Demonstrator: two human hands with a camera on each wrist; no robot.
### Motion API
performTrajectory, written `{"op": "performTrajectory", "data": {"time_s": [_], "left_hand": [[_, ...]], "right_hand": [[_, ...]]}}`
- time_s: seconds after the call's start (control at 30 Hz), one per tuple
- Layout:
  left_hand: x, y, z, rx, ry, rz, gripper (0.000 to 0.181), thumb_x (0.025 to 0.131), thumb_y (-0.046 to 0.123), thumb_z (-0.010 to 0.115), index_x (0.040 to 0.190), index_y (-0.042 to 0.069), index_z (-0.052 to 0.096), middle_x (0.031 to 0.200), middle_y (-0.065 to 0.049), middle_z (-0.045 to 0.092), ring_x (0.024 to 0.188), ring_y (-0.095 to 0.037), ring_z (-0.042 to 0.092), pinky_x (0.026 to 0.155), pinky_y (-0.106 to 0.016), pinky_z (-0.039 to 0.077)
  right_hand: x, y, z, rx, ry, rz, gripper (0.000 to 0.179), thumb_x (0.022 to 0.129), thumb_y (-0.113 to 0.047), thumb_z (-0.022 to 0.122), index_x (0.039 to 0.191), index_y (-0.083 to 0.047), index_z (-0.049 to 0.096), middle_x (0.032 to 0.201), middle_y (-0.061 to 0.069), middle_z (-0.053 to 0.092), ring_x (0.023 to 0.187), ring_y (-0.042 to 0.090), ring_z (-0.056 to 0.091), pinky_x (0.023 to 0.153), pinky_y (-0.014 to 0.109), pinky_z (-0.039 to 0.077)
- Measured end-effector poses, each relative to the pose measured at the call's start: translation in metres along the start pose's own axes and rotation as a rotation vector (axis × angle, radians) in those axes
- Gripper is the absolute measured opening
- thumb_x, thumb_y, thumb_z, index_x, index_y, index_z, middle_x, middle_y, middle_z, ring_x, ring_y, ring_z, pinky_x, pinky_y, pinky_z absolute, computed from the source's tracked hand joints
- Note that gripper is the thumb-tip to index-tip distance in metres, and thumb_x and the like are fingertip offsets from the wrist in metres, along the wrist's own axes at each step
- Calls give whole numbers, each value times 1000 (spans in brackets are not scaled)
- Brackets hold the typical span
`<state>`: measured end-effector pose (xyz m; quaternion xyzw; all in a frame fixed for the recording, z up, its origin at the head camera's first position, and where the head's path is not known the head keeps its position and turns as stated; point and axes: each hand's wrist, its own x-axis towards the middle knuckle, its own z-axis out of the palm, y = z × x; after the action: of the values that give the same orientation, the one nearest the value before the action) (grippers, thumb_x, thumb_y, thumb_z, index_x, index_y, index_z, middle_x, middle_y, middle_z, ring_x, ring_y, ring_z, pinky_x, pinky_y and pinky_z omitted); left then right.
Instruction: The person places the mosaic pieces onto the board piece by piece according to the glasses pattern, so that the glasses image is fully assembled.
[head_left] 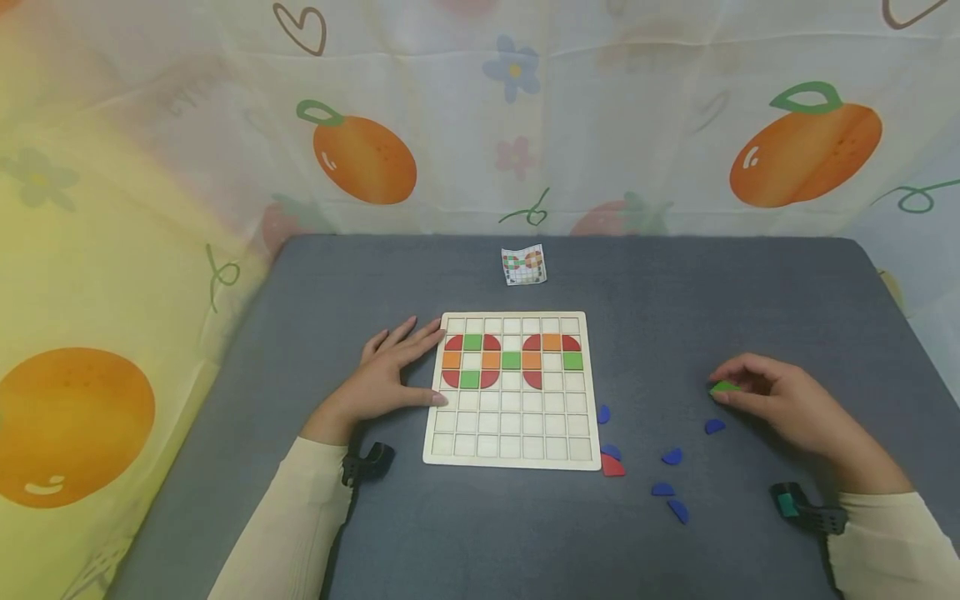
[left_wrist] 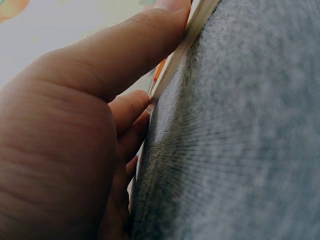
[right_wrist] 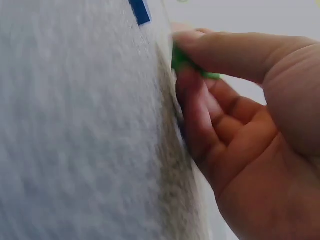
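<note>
A square wooden grid board lies on the table, its upper cells partly filled with red rounded pieces and orange and green squares. My left hand rests at the board's left edge, fingers spread, with thumb and fingertips touching the rim. In the left wrist view the thumb lies against the wooden edge. Off to the right of the board, my right hand pinches a green tile between thumb and fingers, low over the table. The right wrist view shows that tile partly hidden by the fingertips.
Several blue half-round pieces lie scattered between the board and my right hand. A red rounded piece touches the board's lower right corner. A small printed pattern card lies behind the board on the grey table.
</note>
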<state>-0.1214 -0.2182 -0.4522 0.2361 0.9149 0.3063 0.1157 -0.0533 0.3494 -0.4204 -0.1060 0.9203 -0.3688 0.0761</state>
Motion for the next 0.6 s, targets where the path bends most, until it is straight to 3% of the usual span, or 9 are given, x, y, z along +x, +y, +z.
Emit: {"op": "performTrajectory", "data": {"time_s": [0.17, 0.43, 0.6], "left_hand": [[0, 1, 0, 1, -2, -4, 109, 83, 57, 93, 172, 23, 39, 177, 11, 26, 166, -26, 6, 125, -61, -3], [0, 2, -1, -7, -2, -4, 109, 83, 56, 94, 172, 24, 39, 177, 10, 26, 166, -27, 6, 125, -61, -3], [-1, 2, -2, -14, -8, -11, 109, 83, 56, 93, 172, 24, 38, 178, 10, 26, 166, -26, 5, 125, -61, -4]], "right_hand": [[3, -7, 7, 97, 26, -27, 24, 101, -4, 79, 125, -4, 77, 105, 5, 76, 87, 8, 69, 71, 19, 52], [12, -23, 25, 324, -33, -78, 25, 103, 6, 72, 127, 9, 71, 97, 12, 78, 83, 18, 78, 72, 29, 62], [15, -35, 34, 294, 9, -84, 26, 101, 1, 77, 126, 4, 73, 94, 9, 76, 78, 19, 75, 70, 27, 60]]}}
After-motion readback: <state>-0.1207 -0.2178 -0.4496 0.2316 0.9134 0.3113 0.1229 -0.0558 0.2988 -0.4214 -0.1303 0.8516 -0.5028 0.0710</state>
